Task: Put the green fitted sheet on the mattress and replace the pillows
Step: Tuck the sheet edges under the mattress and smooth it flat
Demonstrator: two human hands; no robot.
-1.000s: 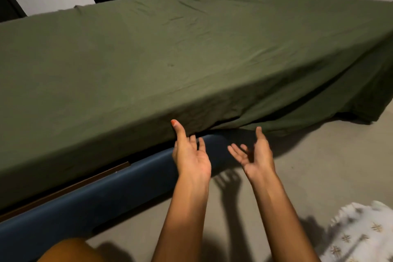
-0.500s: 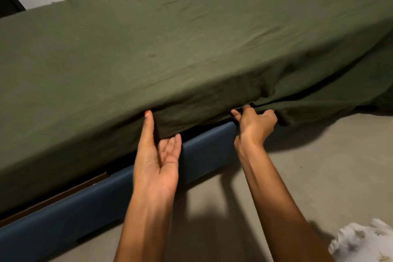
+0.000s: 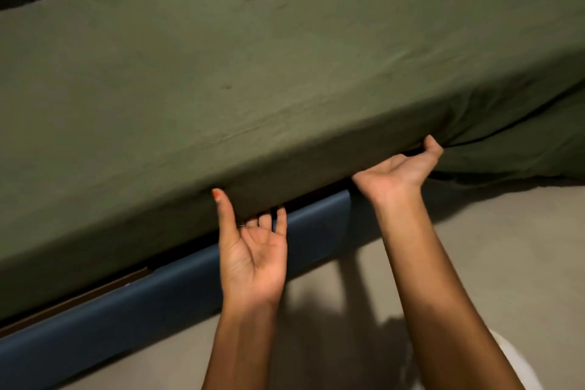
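A pale, smooth floor (image 3: 506,256) is lying at 5 o'clock beneath a padded dark blue bed frame (image 3: 177,291). The matte, lightly creased green fitted sheet (image 3: 253,73) is covering the mattress top and draping loose toward 3 o'clock. The left hand (image 3: 253,256), palm up, is hooking its fingers under the sheeted edge, thumb pressing the side. The right hand (image 3: 399,171) is curling its fingers under the edge.

Both hands (image 3: 253,253) now palm-up — lifting mattress edge (image 3: 285,180)
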